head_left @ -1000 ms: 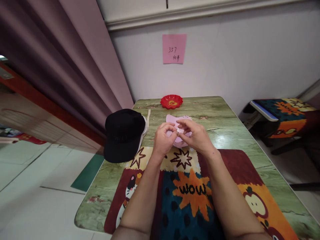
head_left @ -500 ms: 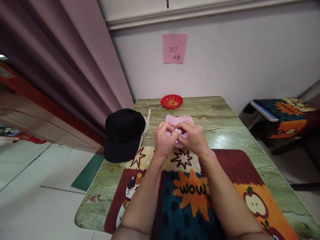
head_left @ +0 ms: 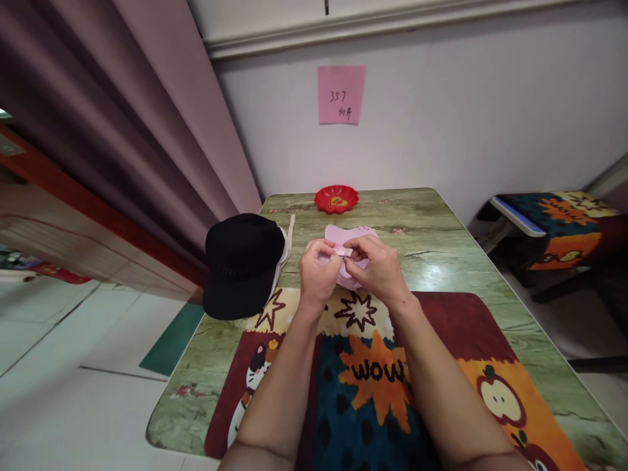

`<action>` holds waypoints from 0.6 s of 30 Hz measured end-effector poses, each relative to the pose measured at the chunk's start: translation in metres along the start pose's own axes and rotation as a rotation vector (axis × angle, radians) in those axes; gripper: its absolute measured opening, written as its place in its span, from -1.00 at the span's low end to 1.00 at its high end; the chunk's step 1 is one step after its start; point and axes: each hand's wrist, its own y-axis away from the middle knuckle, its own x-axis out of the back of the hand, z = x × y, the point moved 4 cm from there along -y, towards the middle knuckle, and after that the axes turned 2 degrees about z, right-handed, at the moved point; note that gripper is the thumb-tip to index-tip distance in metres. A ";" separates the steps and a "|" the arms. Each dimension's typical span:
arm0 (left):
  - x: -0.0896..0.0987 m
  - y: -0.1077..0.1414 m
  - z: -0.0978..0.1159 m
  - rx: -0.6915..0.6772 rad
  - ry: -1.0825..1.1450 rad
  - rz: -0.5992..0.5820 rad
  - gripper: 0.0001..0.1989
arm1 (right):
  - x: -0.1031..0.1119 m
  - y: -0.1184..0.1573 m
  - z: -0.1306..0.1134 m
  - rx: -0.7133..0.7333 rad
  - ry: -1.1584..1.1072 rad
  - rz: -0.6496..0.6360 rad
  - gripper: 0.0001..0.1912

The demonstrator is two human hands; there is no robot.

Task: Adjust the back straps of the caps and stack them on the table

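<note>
Close together over the table's middle, my left hand (head_left: 318,271) and my right hand (head_left: 380,268) pinch a small thin pale piece (head_left: 345,254) between thumbs and fingertips. It has a silvery look, but it is too small to name. Right below and behind the fingers lies a pink, wavy-edged flat thing (head_left: 338,232), dark marks along its far right edge. My hands cover much of it, and I cannot tell whether they touch it.
A black cap (head_left: 243,261) with a light strap rests at the table's left edge. Farther back stands a red scalloped dish (head_left: 336,199). A patterned mat (head_left: 373,373) lies under my forearms on the green table (head_left: 451,242). A pink note (head_left: 341,95) hangs on the wall.
My fingertips have spread slightly apart, and more of the small pale piece shows between them. My left hand has shifted a little left. The other things lie as before.
</note>
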 end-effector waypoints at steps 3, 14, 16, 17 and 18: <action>0.003 -0.001 -0.001 0.007 -0.004 0.008 -0.90 | 0.000 0.000 0.001 0.007 0.010 0.005 -0.81; 0.013 -0.008 -0.009 0.067 0.009 0.013 -0.94 | 0.000 0.001 0.001 0.024 0.170 -0.007 -0.81; 0.011 -0.007 -0.007 0.069 0.023 -0.020 -0.95 | -0.001 0.002 0.003 0.029 0.167 -0.013 -0.80; 0.011 -0.007 -0.006 0.076 0.037 -0.045 -0.95 | -0.001 0.002 0.004 0.027 0.154 -0.024 -0.80; 0.010 -0.007 -0.006 0.088 0.057 -0.071 -0.95 | -0.002 0.002 0.005 0.025 0.140 -0.038 -0.80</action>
